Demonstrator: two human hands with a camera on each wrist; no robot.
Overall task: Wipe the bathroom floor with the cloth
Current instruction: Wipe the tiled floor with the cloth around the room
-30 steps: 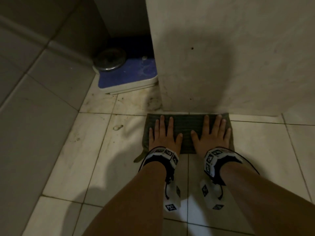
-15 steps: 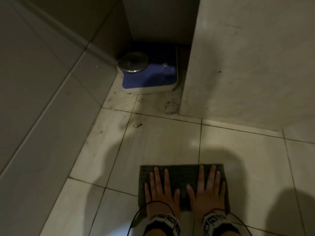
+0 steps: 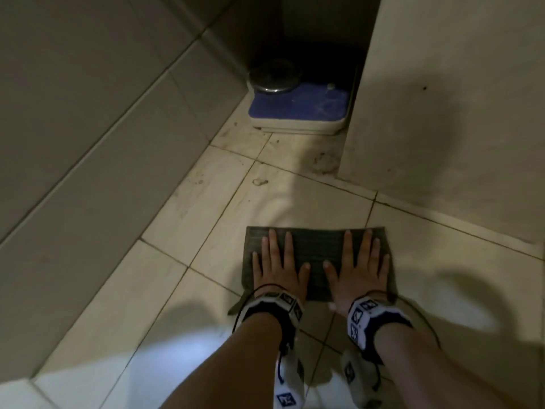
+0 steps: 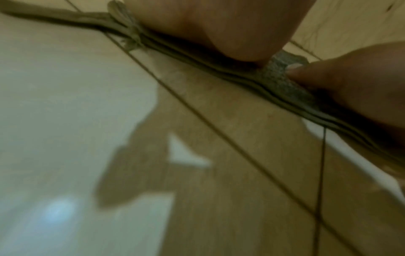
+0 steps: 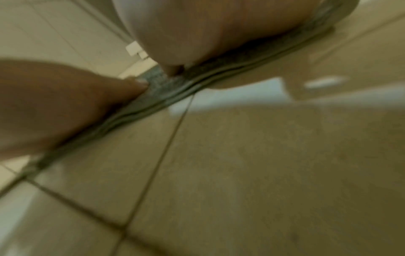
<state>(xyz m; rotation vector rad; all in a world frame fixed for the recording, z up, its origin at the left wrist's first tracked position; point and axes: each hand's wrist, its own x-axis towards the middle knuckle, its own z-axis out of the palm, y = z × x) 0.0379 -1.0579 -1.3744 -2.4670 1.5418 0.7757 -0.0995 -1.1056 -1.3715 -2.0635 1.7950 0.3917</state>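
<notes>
Left hand (image 3: 277,265) and right hand (image 3: 358,265) lay flat, fingers straight, side by side on folded cloth (image 3: 315,252), gripping nothing; palms pinned cloth to floor (image 3: 206,231), likely for even wiping pressure.

The cloth (image 3: 317,255) — dark grey-green, ribbed, folded into a flat rectangle — is lying spread on the pale tiled floor (image 3: 206,231), straddling a grout line, well short of the walls.

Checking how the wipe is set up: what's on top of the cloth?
Both hands, left hand and right hand, press flat with straight fingers on the cloth. The floor tile beneath it is covered.
</notes>
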